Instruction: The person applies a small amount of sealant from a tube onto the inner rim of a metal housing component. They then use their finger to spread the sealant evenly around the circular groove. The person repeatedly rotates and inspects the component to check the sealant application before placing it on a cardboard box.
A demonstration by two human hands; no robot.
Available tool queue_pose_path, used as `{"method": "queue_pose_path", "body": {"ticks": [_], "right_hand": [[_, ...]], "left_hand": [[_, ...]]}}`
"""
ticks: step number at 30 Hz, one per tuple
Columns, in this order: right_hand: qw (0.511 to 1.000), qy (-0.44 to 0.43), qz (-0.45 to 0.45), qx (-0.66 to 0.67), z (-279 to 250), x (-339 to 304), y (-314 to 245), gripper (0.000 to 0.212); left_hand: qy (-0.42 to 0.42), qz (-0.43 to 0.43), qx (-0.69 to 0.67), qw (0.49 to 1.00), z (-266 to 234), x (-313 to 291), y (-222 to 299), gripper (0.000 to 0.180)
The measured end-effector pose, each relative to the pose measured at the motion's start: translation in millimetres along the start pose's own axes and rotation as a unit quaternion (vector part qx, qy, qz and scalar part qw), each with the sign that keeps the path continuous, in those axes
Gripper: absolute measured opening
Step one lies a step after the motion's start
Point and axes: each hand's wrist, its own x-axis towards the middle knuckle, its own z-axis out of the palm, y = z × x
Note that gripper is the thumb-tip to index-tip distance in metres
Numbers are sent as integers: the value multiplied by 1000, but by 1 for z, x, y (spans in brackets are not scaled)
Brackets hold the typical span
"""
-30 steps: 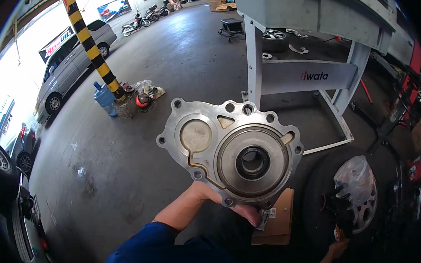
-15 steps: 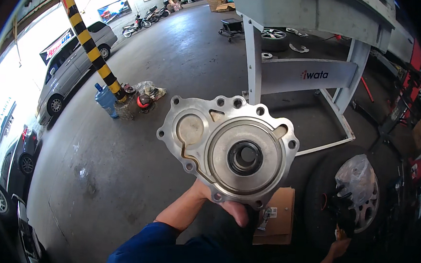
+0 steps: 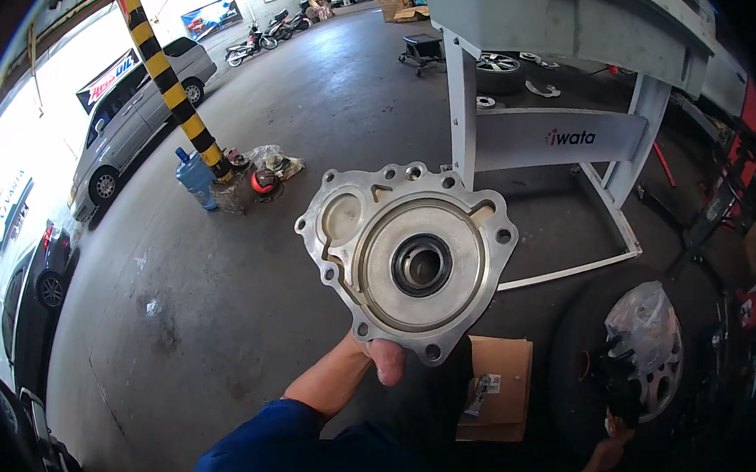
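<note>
My left hand (image 3: 371, 352) grips the lower edge of a silver metal housing cover (image 3: 348, 295). The thumb shows in front, while the other fingers are hidden behind the metal. The cover is held up facing me, with bolt holes around its rim, a round recess at its upper left and a black ring seal (image 3: 397, 263) around the central bore. At the lower right, my right hand (image 3: 612, 449) is closed around the yellowish end of a dark object (image 3: 619, 402) beside a wheel. Shadow hides what kind of object it is.
A tyred wheel (image 3: 573, 369) with a clear plastic bag (image 3: 642, 313) lies at right. Near it are a cardboard piece (image 3: 507, 391) and a grey-white metal stand (image 3: 463, 111). A striped post (image 3: 174, 98), blue water jug (image 3: 194, 177) and parked van (image 3: 110, 150) stand left.
The housing cover has shifted slightly left and tilted, its right side turning down and away. My left thumb has moved left with it. My right hand has barely moved.
</note>
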Motion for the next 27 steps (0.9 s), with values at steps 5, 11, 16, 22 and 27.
{"method": "queue_pose_path", "body": {"ticks": [5, 11, 16, 22, 27], "right_hand": [[992, 102, -31, 61, 12, -5, 3, 48], [990, 81, -48, 107, 15, 8, 18, 43], [997, 49, -16, 62, -22, -22, -7, 42], [997, 32, -75, 12, -12, -9, -3, 45], [993, 67, -92, 11, 61, 28, 26, 52]], "left_hand": [[0, 2, 4, 1000, 0, 0, 0, 77], [-5, 7, -2, 1000, 1, 3, -1, 77], [-4, 4, 2, 1000, 0, 0, -1, 77], [0, 4, 5, 1000, 0, -7, 4, 78], [5, -3, 6, 1000, -2, -14, 6, 78]]}}
